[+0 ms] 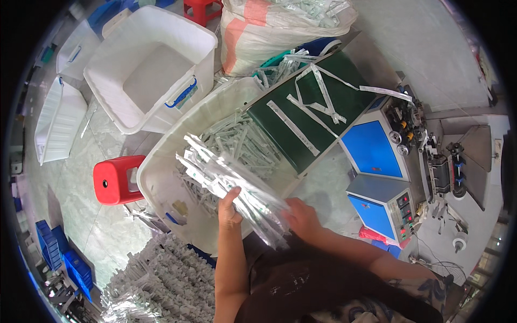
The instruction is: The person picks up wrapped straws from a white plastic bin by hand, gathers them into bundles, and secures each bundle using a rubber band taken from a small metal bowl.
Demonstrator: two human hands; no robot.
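A thick bundle of long, thin white sachets (226, 175) lies across my left hand (230, 209), thumb on top and the fingers mostly hidden underneath. At its lower right edge, my right hand (302, 219) touches the sachets; its fingers are blurred and partly hidden. Below the bundle stands a large white tub (153, 185) holding many loose sachets (247, 140) of the same kind. Beyond it, a green conveyor belt (274, 137) slopes over the tub's right side, carrying one separate sachet (293, 128) and a folded, joined strip of sachets (323, 94).
Right of the belt stand blue-fronted machine cabinets (371, 148). An empty white bin (156, 116) and a red stool (113, 180) are on the left. A woven sack (274, 37) of sachets stands at the back. Stacked sachets (167, 280) fill the lower left, near blue crates (78, 272).
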